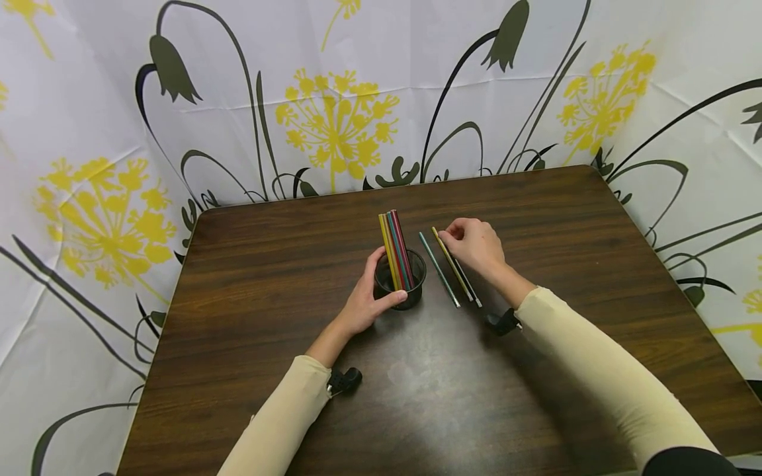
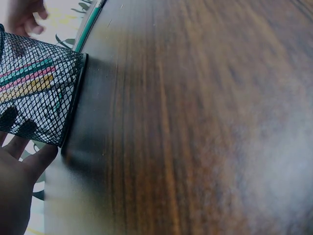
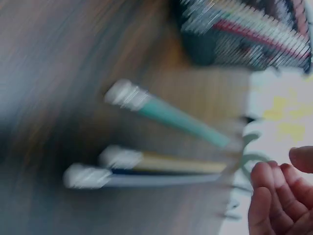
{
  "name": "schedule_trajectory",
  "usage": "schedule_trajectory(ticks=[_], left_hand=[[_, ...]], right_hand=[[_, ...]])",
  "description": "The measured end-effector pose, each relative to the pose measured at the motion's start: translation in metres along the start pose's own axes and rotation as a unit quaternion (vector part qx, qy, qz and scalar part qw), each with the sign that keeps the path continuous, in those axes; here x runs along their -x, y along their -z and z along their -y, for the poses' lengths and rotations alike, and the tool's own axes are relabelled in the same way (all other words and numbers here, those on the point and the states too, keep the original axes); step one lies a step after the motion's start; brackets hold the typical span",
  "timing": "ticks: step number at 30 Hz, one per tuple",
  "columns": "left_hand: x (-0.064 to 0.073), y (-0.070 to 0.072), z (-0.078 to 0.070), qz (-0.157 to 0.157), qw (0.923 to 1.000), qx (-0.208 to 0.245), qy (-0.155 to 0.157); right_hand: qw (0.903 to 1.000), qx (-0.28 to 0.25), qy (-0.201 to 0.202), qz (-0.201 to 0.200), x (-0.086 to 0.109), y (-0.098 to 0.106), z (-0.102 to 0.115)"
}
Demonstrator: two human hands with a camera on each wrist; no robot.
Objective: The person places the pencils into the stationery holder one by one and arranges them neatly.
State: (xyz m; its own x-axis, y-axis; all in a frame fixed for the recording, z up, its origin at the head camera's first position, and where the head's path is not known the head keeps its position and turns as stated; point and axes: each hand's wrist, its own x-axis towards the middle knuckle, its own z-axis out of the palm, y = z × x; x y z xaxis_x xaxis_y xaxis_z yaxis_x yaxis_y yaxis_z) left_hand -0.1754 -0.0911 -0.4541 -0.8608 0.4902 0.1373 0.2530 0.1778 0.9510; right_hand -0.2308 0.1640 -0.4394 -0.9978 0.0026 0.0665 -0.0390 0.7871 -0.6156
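Note:
My left hand [image 1: 364, 299] grips a black mesh pencil cup [image 1: 412, 297], fingers round its far side and thumb at the near rim. Several pencils [image 1: 393, 248], yellow, teal and dark red, lean upright in it. To the right of the cup, a teal pencil [image 1: 439, 270], a yellow pencil [image 1: 450, 262] and a pale pencil [image 1: 470, 287] lie on the table, eraser ends towards me. My right hand [image 1: 476, 243] hovers by the far end of the yellow pencil. In the right wrist view, thumb and fingers [image 3: 264, 176] stand apart with nothing between them.
The dark wood-grain table [image 1: 268, 277] runs back to a white cloth [image 1: 417, 79] printed with yellow and green flowers. Dark wrist devices [image 1: 345, 380] sit at both cuffs. The table's far edge lies just behind the cup and pencils.

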Motion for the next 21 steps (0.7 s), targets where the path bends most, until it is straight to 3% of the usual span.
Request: schedule_trajectory(ticks=[4, 8, 16, 21], left_hand=[[0.001, 0.0, 0.0, 0.001, 1.0, 0.002, 0.0], [0.0, 0.0, 0.0, 0.0, 1.0, 0.004, -0.004], [0.001, 0.0, -0.001, 0.001, 1.0, 0.0, 0.002], [0.001, 0.0, -0.002, 0.002, 1.0, 0.004, 0.005]], right_hand=[[0.9973, 0.045, -0.027, 0.051, -0.001, -0.005, -0.026], [0.9936, 0.066, -0.027, 0.087, 0.0, -0.011, -0.04], [0.99, 0.074, -0.03, 0.116, 0.0, -0.011, -0.046], [0.986, 0.107, -0.035, 0.123, -0.001, -0.008, -0.045]])
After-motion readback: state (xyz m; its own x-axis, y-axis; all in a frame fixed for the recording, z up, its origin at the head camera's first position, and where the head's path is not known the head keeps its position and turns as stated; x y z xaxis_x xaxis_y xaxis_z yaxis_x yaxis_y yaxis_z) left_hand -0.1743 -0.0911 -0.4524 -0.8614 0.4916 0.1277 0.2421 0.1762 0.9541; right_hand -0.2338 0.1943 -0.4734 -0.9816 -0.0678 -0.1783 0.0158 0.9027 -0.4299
